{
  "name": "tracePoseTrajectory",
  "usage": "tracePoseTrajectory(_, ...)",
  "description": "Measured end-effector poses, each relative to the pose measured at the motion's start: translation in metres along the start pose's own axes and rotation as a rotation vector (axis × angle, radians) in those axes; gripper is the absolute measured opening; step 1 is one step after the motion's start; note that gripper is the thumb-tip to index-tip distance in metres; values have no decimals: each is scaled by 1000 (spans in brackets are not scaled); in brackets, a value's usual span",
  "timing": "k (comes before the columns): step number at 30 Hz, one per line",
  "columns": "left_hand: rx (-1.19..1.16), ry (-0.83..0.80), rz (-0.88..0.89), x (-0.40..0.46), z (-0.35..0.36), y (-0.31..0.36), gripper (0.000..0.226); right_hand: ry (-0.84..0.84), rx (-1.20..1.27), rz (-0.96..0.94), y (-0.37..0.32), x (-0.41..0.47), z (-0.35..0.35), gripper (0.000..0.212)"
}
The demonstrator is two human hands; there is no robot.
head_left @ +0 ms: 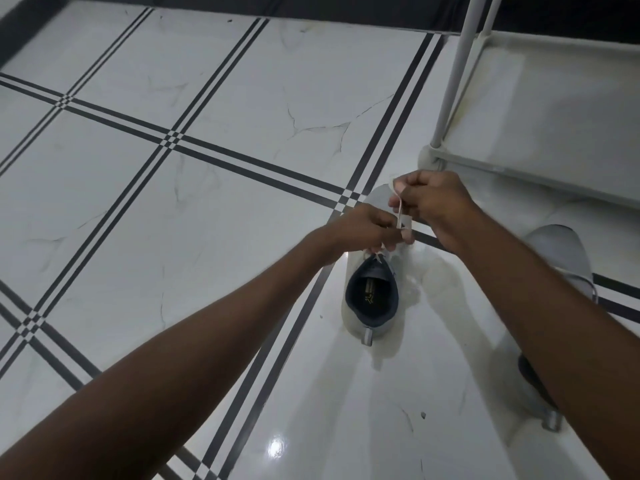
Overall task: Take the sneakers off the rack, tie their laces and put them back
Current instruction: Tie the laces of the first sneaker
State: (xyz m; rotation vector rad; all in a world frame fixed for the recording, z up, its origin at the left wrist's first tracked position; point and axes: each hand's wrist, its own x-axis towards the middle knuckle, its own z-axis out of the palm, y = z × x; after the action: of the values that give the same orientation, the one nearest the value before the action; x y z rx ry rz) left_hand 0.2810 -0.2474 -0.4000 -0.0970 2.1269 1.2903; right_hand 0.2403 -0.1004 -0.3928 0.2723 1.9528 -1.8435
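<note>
A light grey sneaker (372,299) with a dark lining stands on the tiled floor, heel toward me. Both hands hover over its tongue. My left hand (363,228) pinches a white lace (400,211) low, near the eyelets. My right hand (433,202) grips the same lace higher up, so it runs taut between them. The sneaker's toe is hidden behind my hands. A second grey sneaker (561,258) lies to the right, mostly covered by my right forearm. The white shoe rack (540,133) stands at the upper right, its bottom shelf bare.
The floor (207,202) is glossy white tile with dark striped lines. A dark skirting runs along the top edge. The rack's upright post (453,74) rises just behind my right hand.
</note>
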Motion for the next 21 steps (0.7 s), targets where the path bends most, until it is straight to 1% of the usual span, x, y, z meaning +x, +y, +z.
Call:
tracePoseTrajectory(3,-43,81,2,-3,-8,2,33,-98,-49,19,13,2,0,13)
tracePoseTrajectory(5,-82,90,-8,-6,-21,2,42,-151,-174,44,23,0,-4,14)
tracePoseTrajectory(8,-123,70,-20,-13,-39,-3,40,-197,-413,65,30,-5,-7,9)
tracePoseTrajectory(10,-91,74,3,-15,-48,-6,31,-249,-485,66,29,-6,-8,9)
tracePoseTrajectory(11,-28,88,33,-16,-52,-7,24,-275,-514,64,27,-6,-9,11)
tracePoseTrajectory(13,258,185,135,-15,-55,-9,10,-283,-609,24,24,-4,-8,14)
tracePoseTrajectory(15,576,339,269,-12,-45,-12,13,-221,-755,-84,24,-2,-4,9)
tracePoseTrajectory(16,675,408,322,-12,-37,-13,14,-209,-765,-115,24,-1,1,13)
tracePoseTrajectory(17,741,473,368,-11,-29,-14,14,-233,-666,-91,25,-1,5,21)
tracePoseTrajectory(19,775,579,434,-9,-15,-17,16,-312,-318,41,29,-2,13,27)
tracePoseTrajectory(20,717,621,432,-7,-11,-17,16,-347,-174,105,30,-4,15,25)
tracePoseTrajectory(21,611,659,412,-7,-8,-16,15,-372,-77,152,31,-4,15,23)
